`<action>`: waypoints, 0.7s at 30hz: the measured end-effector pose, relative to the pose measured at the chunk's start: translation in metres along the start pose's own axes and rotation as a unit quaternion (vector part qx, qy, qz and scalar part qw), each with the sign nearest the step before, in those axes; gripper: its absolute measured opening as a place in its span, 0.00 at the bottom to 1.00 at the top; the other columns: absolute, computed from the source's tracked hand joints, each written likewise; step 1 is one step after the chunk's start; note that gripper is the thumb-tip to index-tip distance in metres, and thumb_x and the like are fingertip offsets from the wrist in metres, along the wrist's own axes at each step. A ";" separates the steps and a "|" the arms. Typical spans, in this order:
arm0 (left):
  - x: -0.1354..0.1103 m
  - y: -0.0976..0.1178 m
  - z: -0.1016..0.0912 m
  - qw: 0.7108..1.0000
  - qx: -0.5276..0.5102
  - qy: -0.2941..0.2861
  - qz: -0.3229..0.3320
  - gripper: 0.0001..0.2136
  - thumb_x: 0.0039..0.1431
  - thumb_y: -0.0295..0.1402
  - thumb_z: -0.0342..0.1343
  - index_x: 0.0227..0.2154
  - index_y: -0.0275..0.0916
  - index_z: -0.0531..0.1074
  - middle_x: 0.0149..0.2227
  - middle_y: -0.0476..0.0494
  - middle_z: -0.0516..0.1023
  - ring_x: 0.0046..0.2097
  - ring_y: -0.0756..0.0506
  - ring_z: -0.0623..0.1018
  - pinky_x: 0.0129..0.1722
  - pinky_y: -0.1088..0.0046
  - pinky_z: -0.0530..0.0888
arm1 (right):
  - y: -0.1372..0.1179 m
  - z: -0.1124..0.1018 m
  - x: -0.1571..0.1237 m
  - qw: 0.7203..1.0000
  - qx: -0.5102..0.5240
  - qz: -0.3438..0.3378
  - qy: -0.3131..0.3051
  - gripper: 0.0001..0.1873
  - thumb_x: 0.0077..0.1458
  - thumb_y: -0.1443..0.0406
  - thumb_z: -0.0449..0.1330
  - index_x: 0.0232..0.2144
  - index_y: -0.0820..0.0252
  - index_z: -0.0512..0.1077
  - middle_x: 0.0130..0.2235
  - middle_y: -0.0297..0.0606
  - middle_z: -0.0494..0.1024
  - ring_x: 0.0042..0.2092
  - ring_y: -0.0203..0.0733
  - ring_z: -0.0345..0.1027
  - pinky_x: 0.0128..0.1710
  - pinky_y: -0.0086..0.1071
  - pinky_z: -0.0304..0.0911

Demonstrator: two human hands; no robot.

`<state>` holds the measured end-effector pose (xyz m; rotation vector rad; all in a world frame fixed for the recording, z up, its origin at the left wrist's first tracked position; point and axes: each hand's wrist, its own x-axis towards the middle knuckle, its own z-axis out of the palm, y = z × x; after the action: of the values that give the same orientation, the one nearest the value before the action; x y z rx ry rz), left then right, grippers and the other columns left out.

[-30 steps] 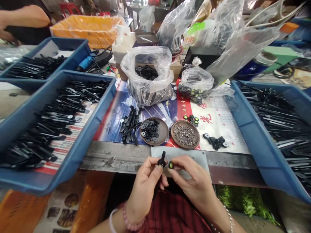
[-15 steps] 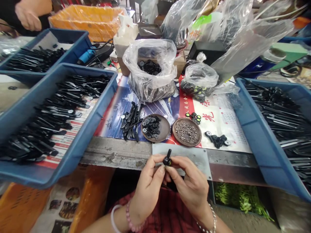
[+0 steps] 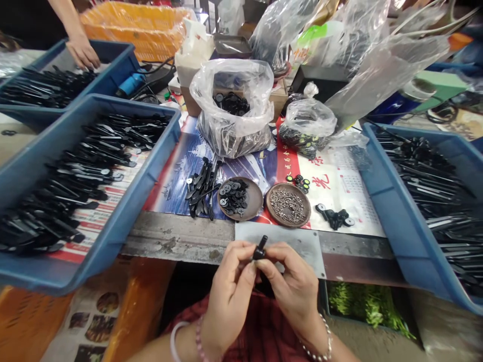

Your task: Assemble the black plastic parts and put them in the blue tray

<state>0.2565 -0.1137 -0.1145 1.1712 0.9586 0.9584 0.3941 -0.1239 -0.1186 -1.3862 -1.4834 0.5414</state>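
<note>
Head camera: a small black plastic piece with a narrow stem [image 3: 260, 249] is held up at the near edge of the grey, worn bench [image 3: 181, 236], its stem tilted slightly right. The left hand [image 3: 230, 296] has its grip closed on the left side of the piece, thumb and fingers pinching it; the right hand [image 3: 292, 291] pinches it from the other side, and the two thumb tips come close together beneath.

Just beyond, a pale grey flat plate [image 3: 281, 237] lies along the bench's near edge. Behind its far edge sit two shallow, round brown dishes: one [image 3: 255, 201] with flat black discs [image 3: 234, 198], the other [image 3: 268, 210] full of silver metal pins [image 3: 289, 205]. Left of the dishes lies a pile of long black plastic parts [image 3: 204, 188]; right of them, a small cluster of black parts [image 3: 335, 217]. Small black rounds with yellow-green faces [image 3: 298, 182] lie just behind the pins.

Farther back stand a large clear plastic bag of black parts [image 3: 234, 130] and a smaller clear plastic bag [image 3: 307, 123]. Blue plastic trays of long black parts flank the bench's left [image 3: 171, 130] and right [image 3: 388, 196] sides, overhanging its near edge.
</note>
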 end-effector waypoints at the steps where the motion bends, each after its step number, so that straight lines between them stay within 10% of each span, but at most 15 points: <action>1: 0.000 0.001 0.000 1.000 0.015 0.000 0.013 0.11 0.70 0.29 0.50 0.49 0.47 0.73 0.50 0.46 0.70 0.48 0.49 0.76 0.46 0.77 0.75 | 0.000 0.000 0.002 1.000 -0.002 -0.005 -0.004 0.08 0.66 0.68 0.58 0.32 0.59 0.69 0.30 0.32 0.73 0.30 0.33 0.68 0.30 0.25 0.64; 12: 0.000 0.002 -0.003 0.998 0.056 -0.014 0.032 0.13 0.70 0.29 0.50 0.53 0.49 0.73 0.52 0.45 0.71 0.53 0.47 0.74 0.54 0.75 0.72 | 0.002 0.005 0.005 0.997 0.011 -0.022 -0.067 0.11 0.68 0.64 0.50 0.32 0.58 0.63 0.29 0.33 0.66 0.29 0.37 0.62 0.28 0.29 0.59; 21: 0.005 -0.006 0.002 0.997 0.072 0.034 -0.010 0.11 0.64 0.40 0.58 0.44 0.44 0.81 0.50 0.40 0.77 0.50 0.40 0.79 0.50 0.70 0.77 | 0.012 0.004 0.007 0.996 -0.082 -0.048 0.002 0.26 0.73 0.52 0.39 0.28 0.58 0.64 0.24 0.33 0.66 0.24 0.36 0.59 0.24 0.30 0.54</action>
<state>0.2604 -0.1108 -0.1203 1.2529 1.1072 0.9297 0.3973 -0.1131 -0.1276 -1.4318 -1.6103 0.3627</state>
